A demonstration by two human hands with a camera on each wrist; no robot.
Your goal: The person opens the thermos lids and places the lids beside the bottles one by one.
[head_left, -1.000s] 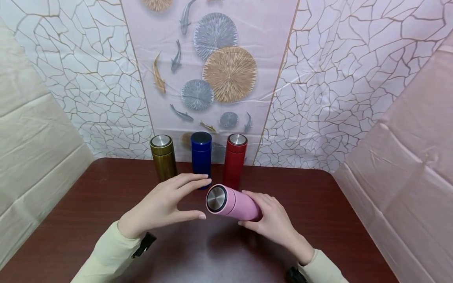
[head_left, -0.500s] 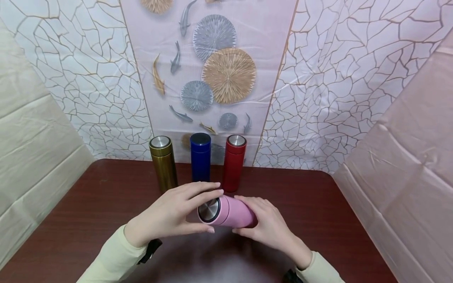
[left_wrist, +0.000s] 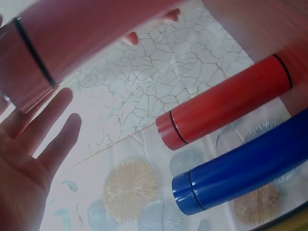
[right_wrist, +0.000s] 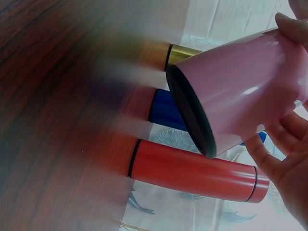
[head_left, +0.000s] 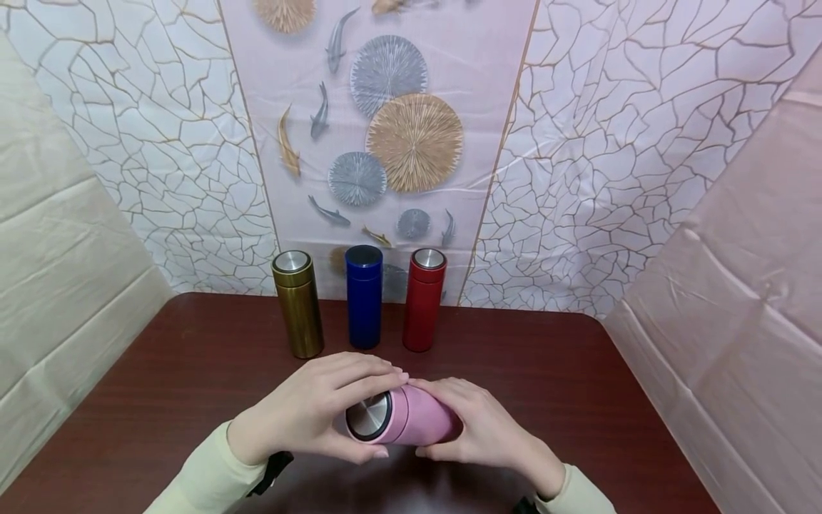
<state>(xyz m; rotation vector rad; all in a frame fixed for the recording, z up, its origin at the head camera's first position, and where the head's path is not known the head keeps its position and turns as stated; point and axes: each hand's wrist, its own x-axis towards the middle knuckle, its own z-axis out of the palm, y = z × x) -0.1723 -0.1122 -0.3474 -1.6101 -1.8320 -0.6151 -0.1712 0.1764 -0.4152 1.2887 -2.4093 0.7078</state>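
Observation:
A pink thermos flask (head_left: 424,417) is held tilted above the table between both hands, its steel-topped lid (head_left: 370,420) toward the left. My right hand (head_left: 484,427) grips the lower body, fingers on top and thumb beneath. My left hand (head_left: 315,408) curves around the lid end, with its fingers over the top and thumb at the underside. In the left wrist view, two fingers of this left hand (left_wrist: 29,159) stand away from the flask. The right wrist view shows the black base (right_wrist: 190,110) of the pink flask off the tabletop.
Upright behind the hands, a gold flask (head_left: 300,307), a blue flask (head_left: 364,300) and a red flask (head_left: 424,303) stand in a row on the dark red wooden table (head_left: 546,357). A patterned cloth backdrop (head_left: 578,178) rises at the back edge; plain fabric (head_left: 738,307) borders the sides.
My left hand has come from beside the lid to around it. Both hands and the pink flask have moved lower in the head view, slightly leftward for the flask. The other flasks stay put.

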